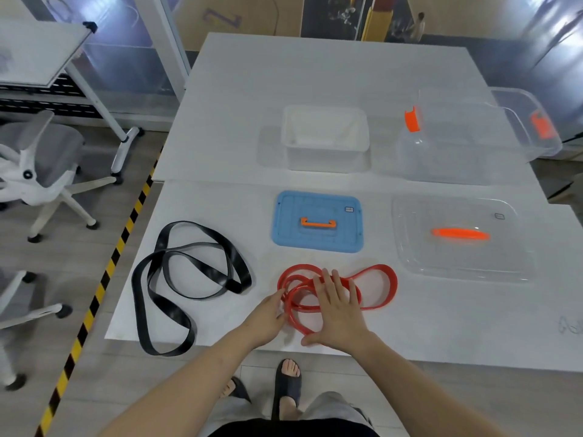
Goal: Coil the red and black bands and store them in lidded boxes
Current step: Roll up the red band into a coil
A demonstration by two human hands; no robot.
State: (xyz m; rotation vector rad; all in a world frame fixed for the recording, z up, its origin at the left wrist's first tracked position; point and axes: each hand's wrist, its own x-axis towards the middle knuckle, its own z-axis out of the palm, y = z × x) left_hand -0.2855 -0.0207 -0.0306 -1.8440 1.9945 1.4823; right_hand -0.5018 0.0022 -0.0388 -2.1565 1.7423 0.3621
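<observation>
Red band (385, 273) lies at the near middle of the white tabletop (315, 74), part gathered into overlapping loops with one long loop trailing off to the right. The right hand (337, 310) lies flat on the stack, fingers straight and slightly spread, pressing the loops down. The left hand (268, 316) meets the coil's left edge; its fingertips are hidden by the loops, so I cannot tell whether it pinches them or only steadies them.

This looks like a flat elastic strip: light, soft and springy, likely to pop open if let go. It probably handles best gripped across all the stacked loops at once, not by one strand, with the loose right loop folded in first.

To the left, the black band (235, 283) sprawls uncoiled and untouched. Beyond sit a blue lid (317, 239) and a clear lid (460, 263), both with orange handles, and behind them an open white box (325, 159) and a clear box (473, 159).
</observation>
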